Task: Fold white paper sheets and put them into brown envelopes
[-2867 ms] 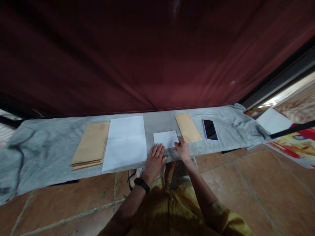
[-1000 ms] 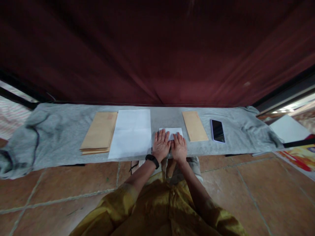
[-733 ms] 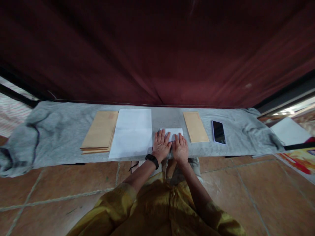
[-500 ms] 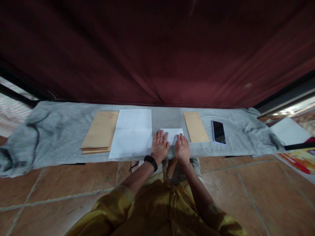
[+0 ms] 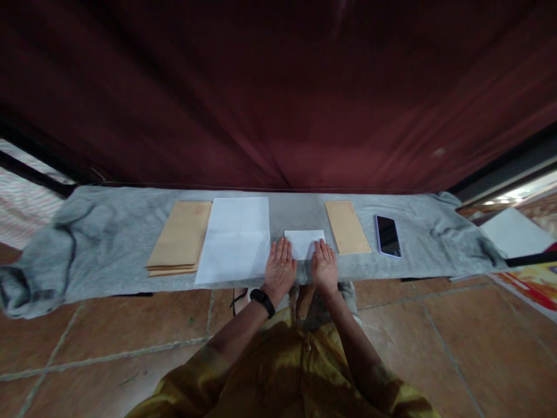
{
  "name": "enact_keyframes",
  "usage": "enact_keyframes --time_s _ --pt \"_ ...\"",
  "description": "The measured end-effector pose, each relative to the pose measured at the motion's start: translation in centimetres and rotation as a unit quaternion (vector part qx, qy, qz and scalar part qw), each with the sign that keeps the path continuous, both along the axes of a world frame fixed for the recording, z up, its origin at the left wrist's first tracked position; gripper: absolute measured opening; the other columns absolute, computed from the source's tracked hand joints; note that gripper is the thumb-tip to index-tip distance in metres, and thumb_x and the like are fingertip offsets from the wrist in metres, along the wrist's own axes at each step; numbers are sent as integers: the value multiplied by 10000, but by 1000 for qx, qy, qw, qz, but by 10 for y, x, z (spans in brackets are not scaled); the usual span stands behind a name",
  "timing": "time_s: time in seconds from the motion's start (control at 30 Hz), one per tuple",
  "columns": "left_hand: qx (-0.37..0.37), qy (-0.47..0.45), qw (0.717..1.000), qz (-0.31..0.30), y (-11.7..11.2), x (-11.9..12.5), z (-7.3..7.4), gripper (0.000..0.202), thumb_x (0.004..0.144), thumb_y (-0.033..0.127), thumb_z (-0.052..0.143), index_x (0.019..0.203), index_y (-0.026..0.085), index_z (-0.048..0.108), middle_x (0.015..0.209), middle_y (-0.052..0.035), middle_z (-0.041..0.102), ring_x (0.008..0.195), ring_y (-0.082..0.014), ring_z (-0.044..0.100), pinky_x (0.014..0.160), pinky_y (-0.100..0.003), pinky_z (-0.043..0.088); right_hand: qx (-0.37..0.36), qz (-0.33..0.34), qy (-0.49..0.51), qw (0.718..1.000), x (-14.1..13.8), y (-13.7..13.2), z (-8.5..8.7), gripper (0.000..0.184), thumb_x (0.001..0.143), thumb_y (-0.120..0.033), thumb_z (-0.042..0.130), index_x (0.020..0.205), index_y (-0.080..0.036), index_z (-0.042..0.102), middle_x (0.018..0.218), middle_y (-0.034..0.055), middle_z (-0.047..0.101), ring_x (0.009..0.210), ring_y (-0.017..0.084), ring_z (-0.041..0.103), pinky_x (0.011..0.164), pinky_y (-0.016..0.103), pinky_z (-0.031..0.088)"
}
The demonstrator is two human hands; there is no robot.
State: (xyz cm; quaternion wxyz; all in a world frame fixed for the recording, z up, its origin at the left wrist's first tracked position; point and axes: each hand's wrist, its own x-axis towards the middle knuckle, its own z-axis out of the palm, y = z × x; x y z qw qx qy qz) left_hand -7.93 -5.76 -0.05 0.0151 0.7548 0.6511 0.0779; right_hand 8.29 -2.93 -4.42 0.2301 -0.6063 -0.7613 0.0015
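Observation:
A small folded white paper (image 5: 303, 244) lies on the grey cloth in front of me. My left hand (image 5: 280, 268) rests flat at its left edge, fingers stretched out and pointing away from me. At the right edge lies my right hand (image 5: 324, 267), also flat with its fingertips on the paper's side. Left of my left hand is a stack of large white sheets (image 5: 237, 238), close to the fingers. A single brown envelope (image 5: 347, 227) lies just beyond my right hand.
A pile of brown envelopes (image 5: 180, 235) sits at the left of the grey cloth (image 5: 108, 244). To the right is a phone (image 5: 388, 236) in a pale purple case. A dark red curtain (image 5: 278, 116) hangs behind; tiled floor (image 5: 143, 325) shows below.
My left hand has slid from the paper's surface to its left edge, uncovering more of the paper. My right hand has barely moved. The view has shifted slightly.

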Motion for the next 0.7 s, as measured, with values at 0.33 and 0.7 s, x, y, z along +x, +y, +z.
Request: enact_keyframes --time_s 0.33,0.7 --pt "13 -22 999 -42 -38 2 -12 718 967 420 447 1534 12 282 1605 -231 304 1528 -296 205 1254 -519 209 -18 56 34 998 -14 13 19 452 1006 -213 366 1422 -128 523 1538 152 457 1450 262 370 1183 494 326" --pt "2 -49 998 -50 -50 -8 -4 592 971 335 432 1465 10 409 1546 -238 415 1490 -305 312 1225 -497 299 -67 201 34 977 -45 23 22 443 1026 -250 393 1442 -177 523 1534 100 478 1445 224 389 1210 474 301"
